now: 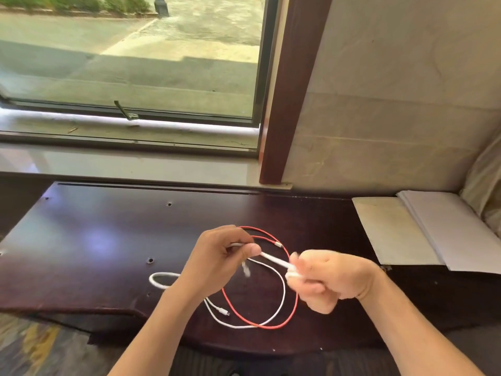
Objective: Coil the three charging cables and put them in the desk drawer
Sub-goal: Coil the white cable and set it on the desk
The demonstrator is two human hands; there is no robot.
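Bare table (89,240) lies open toward nine o'clock; red cable (294,308) and white cable (282,297) sprawl at six, papers (447,229) block three.

No readable text, label, brand, number or sign anywhere in view.
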